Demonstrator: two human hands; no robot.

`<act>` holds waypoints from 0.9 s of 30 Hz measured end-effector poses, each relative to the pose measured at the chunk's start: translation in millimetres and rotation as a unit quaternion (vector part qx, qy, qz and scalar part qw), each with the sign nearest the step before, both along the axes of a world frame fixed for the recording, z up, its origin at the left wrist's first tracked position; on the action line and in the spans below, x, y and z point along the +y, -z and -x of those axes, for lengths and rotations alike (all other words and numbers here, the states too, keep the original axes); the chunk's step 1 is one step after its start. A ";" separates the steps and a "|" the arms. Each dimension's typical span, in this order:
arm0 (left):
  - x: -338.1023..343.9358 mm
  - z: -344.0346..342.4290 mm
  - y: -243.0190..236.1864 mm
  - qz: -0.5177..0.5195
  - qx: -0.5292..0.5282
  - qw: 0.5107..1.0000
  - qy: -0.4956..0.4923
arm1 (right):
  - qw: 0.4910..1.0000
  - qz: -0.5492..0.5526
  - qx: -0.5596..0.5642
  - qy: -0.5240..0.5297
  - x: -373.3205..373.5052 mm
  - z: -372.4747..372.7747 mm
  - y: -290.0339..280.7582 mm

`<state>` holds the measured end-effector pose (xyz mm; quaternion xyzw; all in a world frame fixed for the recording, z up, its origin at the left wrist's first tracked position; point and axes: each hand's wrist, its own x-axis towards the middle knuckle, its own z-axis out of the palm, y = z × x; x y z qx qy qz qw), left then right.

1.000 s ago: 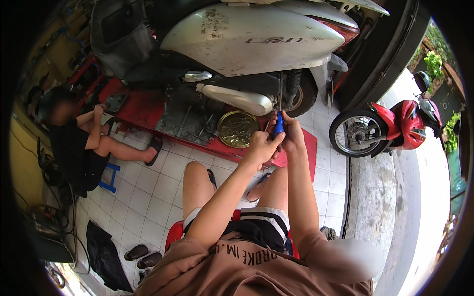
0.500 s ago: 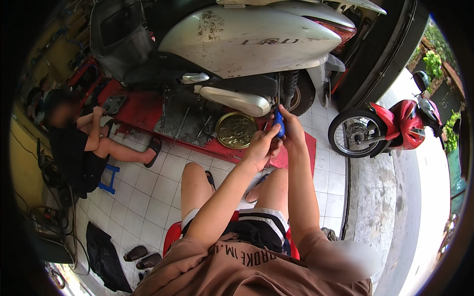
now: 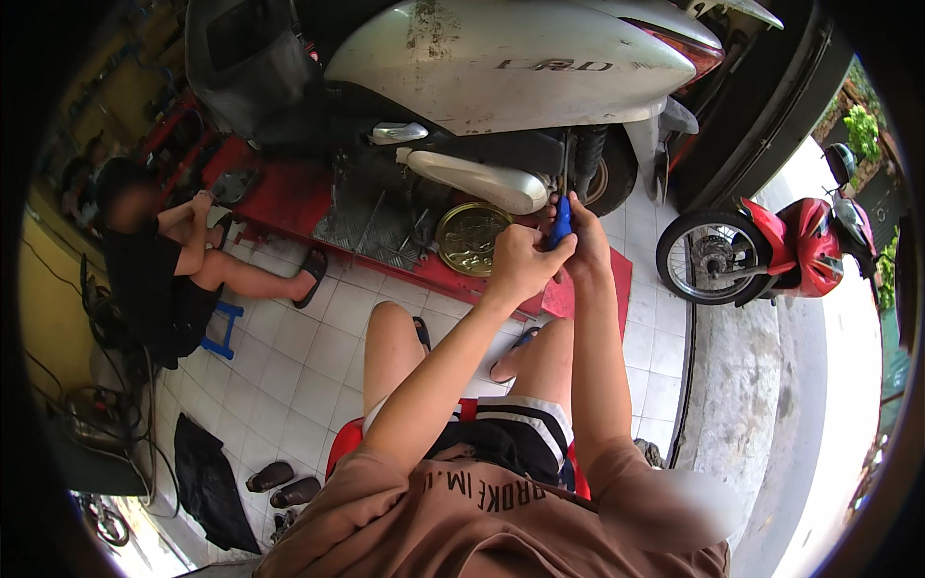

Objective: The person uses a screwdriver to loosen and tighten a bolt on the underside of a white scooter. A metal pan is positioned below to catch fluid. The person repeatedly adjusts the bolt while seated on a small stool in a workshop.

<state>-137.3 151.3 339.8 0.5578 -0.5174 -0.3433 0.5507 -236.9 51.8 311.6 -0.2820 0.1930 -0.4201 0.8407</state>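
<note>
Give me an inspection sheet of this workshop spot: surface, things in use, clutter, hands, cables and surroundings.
Surface: red platform, low, on a white tiled floor.
Job's things: blue-handled tool, its shaft pointing at the rear of the silver scooter; whether the tip touches cannot be told.
Clutter: round gold-coloured tray on the platform; dark footwear and black sheet on the tiles.
Hands: left hand and right hand both closed on the tool's handle.
Cables: dark cables hang at the left wall; nothing seen near the hands.
Surroundings: another person sits on the left; a red motorbike stands on the right.
</note>
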 end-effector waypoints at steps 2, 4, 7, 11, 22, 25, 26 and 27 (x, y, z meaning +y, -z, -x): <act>0.7 11.8 -0.9 0.081 -0.227 0.966 -0.090 | 0.996 -0.029 -0.084 -0.017 -1.1 6.5 15.3; 3.7 12.7 -1.7 -0.032 -0.318 0.946 -0.056 | 0.997 -0.044 -0.058 0.015 4.3 11.3 28.7; 14.7 -2.8 33.5 -0.110 -0.357 0.926 0.050 | 0.997 -0.066 0.001 0.030 29.0 10.4 73.9; 26.7 -20.0 115.1 -0.297 -0.369 0.846 0.244 | 0.977 -0.103 0.184 -0.030 52.6 15.6 152.7; -30.2 -98.0 234.0 -0.355 -0.346 0.823 0.277 | 0.835 0.140 0.521 -0.113 -13.4 -57.5 212.1; -63.0 -120.9 257.6 -0.306 -0.332 0.874 0.178 | 0.858 0.146 0.481 -0.106 -55.7 -65.3 246.6; -70.0 -129.1 271.4 -0.272 -0.331 0.896 0.120 | 0.846 0.134 0.502 -0.119 -63.6 -72.5 257.6; -76.4 -135.8 285.5 -0.239 -0.329 0.911 0.061 | 0.834 0.122 0.521 -0.131 -67.5 -75.8 268.5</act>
